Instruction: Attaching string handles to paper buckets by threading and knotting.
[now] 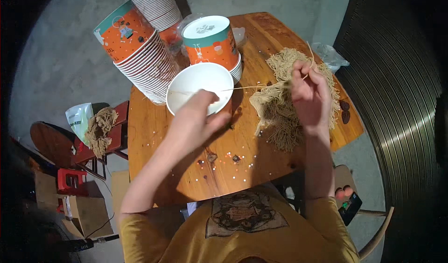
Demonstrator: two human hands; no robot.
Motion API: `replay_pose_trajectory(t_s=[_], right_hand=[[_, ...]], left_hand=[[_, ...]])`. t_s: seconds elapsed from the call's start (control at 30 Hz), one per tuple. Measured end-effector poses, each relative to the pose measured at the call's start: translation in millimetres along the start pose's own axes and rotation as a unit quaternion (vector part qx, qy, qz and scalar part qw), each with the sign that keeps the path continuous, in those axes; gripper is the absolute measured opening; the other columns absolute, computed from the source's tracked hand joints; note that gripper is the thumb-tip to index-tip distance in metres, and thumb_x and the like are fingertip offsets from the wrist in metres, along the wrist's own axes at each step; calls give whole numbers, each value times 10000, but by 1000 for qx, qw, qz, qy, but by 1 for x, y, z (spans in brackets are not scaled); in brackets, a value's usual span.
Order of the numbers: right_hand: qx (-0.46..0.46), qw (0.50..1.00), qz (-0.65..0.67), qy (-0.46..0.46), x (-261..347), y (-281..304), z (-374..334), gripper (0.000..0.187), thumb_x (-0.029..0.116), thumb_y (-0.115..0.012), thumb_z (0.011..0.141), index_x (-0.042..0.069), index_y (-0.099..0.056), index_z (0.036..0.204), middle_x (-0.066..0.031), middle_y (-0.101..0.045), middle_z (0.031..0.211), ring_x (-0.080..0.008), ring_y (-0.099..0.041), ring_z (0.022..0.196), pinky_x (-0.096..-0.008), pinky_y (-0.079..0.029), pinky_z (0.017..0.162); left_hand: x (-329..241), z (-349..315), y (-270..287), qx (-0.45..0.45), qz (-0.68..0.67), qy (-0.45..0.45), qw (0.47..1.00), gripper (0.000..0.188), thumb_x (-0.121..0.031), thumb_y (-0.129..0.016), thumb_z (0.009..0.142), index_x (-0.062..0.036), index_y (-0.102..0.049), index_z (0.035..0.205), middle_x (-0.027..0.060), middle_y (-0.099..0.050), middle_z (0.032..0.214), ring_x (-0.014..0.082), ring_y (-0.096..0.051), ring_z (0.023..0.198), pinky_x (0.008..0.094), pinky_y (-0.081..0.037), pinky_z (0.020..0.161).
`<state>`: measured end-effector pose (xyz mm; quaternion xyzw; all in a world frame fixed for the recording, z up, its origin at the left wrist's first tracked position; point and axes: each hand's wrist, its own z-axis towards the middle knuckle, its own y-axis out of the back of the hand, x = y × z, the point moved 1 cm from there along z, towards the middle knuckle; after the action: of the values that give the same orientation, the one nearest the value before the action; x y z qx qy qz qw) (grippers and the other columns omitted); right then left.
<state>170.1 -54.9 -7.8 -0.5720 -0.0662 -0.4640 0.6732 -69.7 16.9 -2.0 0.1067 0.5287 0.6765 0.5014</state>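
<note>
A white-lined paper bucket (179, 83) with an orange outside is tilted, its mouth facing me, near the middle of the table. My left hand (193, 123) is at its near rim, fingers reaching inside and thumb lower down by the orange wall; the fingertips are partly hidden. A thin beige cord (247, 87) crosses the bucket's mouth and runs right toward a heap of beige cotton cords (280, 102). Above that heap my right hand (311, 90) is raised, slightly blurred, fingertips pinching a thin beige strand that sticks up past them.
Tall nested stacks of orange-and-white paper buckets (140, 62) lean at the back left. Another bucket (210, 41) stands upside down behind mine. Small coloured beads (233, 165) lie scattered on the wooden table (177, 169). A stool with more cord (100, 127) is left; a ridged shutter (396, 85) rises right.
</note>
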Motion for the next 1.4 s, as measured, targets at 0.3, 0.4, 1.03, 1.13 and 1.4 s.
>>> replay_pose_trajectory(t_s=[0.3,0.4,1.03,1.13,1.4], right_hand=[[41,972,-230,-2,-18,-21,-7,252,250,-471,947,17,-559,907,53,-338,515,-39,-254,425,-203,-205,404],[69,960,-267,-37,-34,-36,-13,269,255,-503,935,4,-588,981,41,-398,528,-34,-289,420,-196,-203,393],[159,879,-449,-31,-95,-55,-25,187,141,-584,889,51,-629,1045,-120,-686,898,-185,-672,763,-283,-494,640],[172,897,-407,27,-101,-48,-28,179,64,-565,903,7,-638,1057,4,-654,823,-20,-529,696,-204,-440,605],[216,856,-455,116,-92,-41,-31,116,110,-620,843,98,-630,958,-91,-629,734,-233,-622,643,-335,-476,568]], left_hand=[[6,5,26,71,-126,142,979,333,-28,-517,821,-22,-542,1153,106,-622,892,173,-623,786,295,-490,748],[22,-2,42,87,-325,206,919,306,43,-439,814,-10,-529,1101,52,-614,940,103,-608,823,255,-489,762],[31,0,58,158,-406,317,842,327,-28,-636,777,-87,-592,1095,-80,-473,730,28,-493,680,186,-414,619],[34,3,57,184,-404,306,842,316,-26,-631,779,-79,-598,1089,-80,-470,721,27,-483,664,183,-406,600],[33,5,49,226,-388,273,851,326,-16,-601,788,-74,-594,1108,-73,-466,709,31,-468,640,186,-393,575]])
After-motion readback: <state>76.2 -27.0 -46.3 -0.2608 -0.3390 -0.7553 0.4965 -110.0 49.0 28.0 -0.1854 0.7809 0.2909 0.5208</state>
